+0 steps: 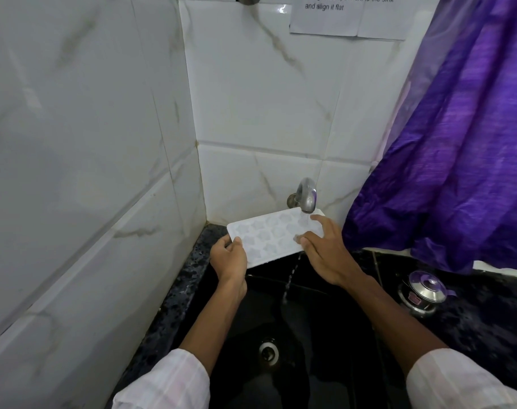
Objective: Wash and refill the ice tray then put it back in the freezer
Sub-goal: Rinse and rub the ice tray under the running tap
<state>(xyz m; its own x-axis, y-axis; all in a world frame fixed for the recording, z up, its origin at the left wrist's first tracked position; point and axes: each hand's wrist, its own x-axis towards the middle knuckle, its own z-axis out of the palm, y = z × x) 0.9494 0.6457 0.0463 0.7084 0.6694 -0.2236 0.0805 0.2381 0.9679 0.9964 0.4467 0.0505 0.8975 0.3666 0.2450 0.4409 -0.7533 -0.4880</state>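
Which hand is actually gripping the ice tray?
The left hand: its thumb and fingers pinch the left end of the ice tray. The right hand only lies on top, fingers spread, below the tap.

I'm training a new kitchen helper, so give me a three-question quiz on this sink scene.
1. True or false: the tap is running onto the ice tray.
2. Which hand is at the tray's end nearer the tap? A) left hand B) right hand
3. Fill in: water spills off the tray's near edge into the black ____.
Key: 1 true; 2 B; 3 sink.
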